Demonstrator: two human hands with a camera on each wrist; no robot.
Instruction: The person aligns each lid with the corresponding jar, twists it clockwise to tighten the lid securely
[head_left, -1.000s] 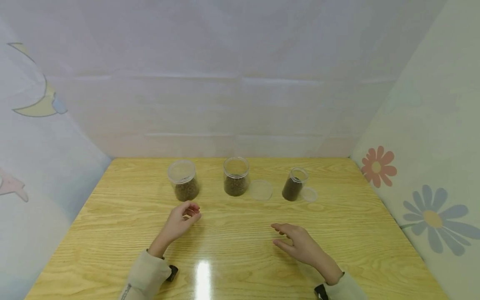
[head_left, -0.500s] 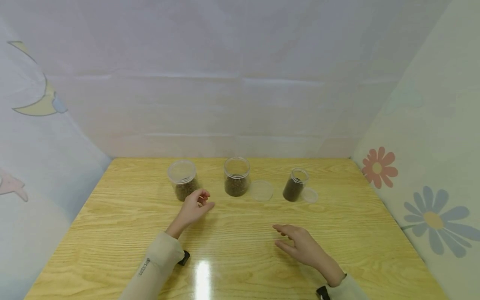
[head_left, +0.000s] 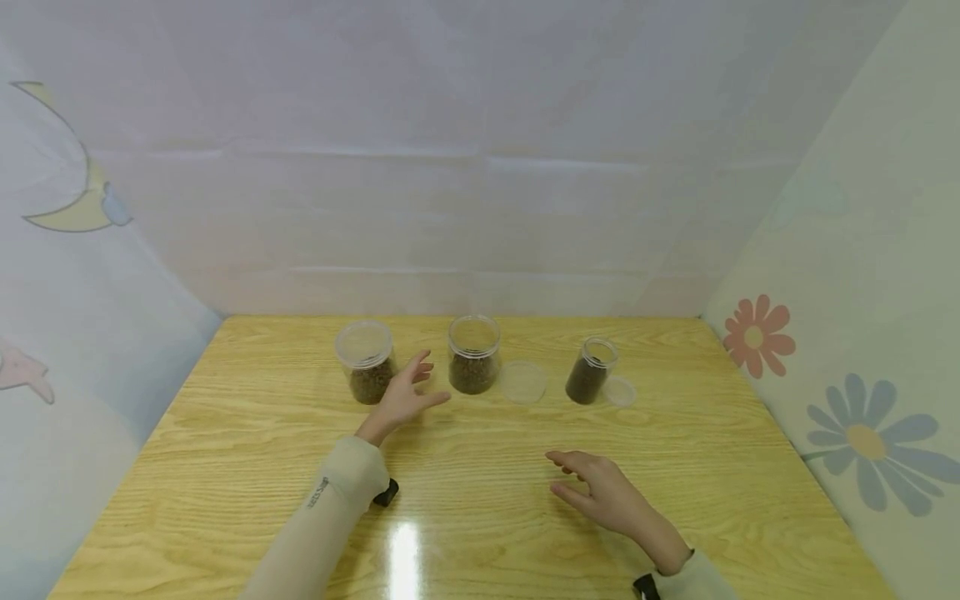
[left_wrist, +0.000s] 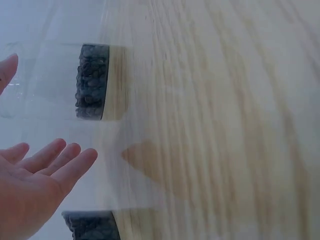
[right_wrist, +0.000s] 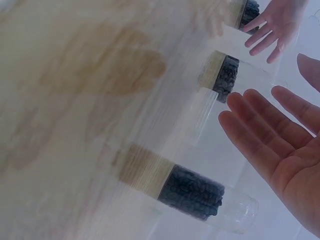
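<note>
Three clear jars partly filled with dark bean-like pieces stand in a row at the back of the table. My left hand, fingers spread and holding nothing, reaches between the left jar and the middle jar. In the left wrist view the middle jar lies just past the fingertips. My right hand hovers nearer the front with relaxed fingers and nothing in it. Ahead of it stands the narrower right jar, whose top looks uncovered. The left jar's top appears covered by a lid.
A clear round lid lies flat beside the middle jar. A smaller lid lies right of the narrow jar. The wooden table ends at a pale cloth backdrop, with patterned cloth at both sides.
My left hand has moved forward and to the right, from in front of the left jar toward the middle jar, and its fingers have spread. The right hand has hardly moved.
</note>
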